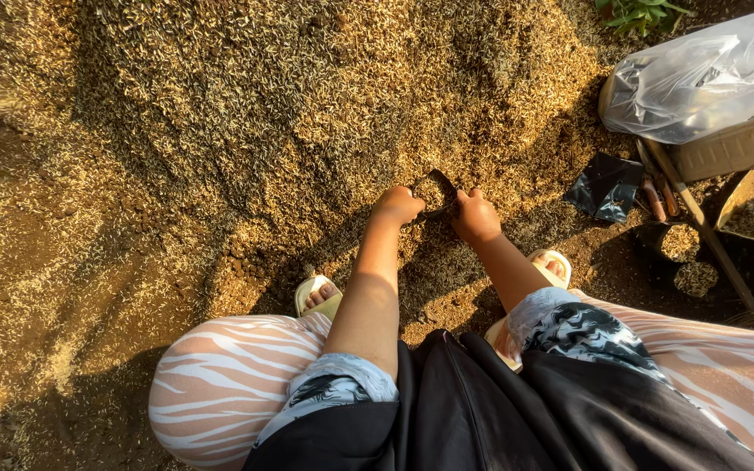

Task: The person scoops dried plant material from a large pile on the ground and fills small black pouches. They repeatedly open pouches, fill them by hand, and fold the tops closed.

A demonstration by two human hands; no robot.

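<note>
Both hands, left (397, 206) and right (476, 216), arms outstretched, gripping a small dark pot (433, 192) in husk heap (307, 113).

So the little black pot (434, 194) sits right between my hands, tipped on its side against the husk pile (307, 105), mouth up toward me. It's soft-looking, dark, and already packed with the golden husk mix.
</note>
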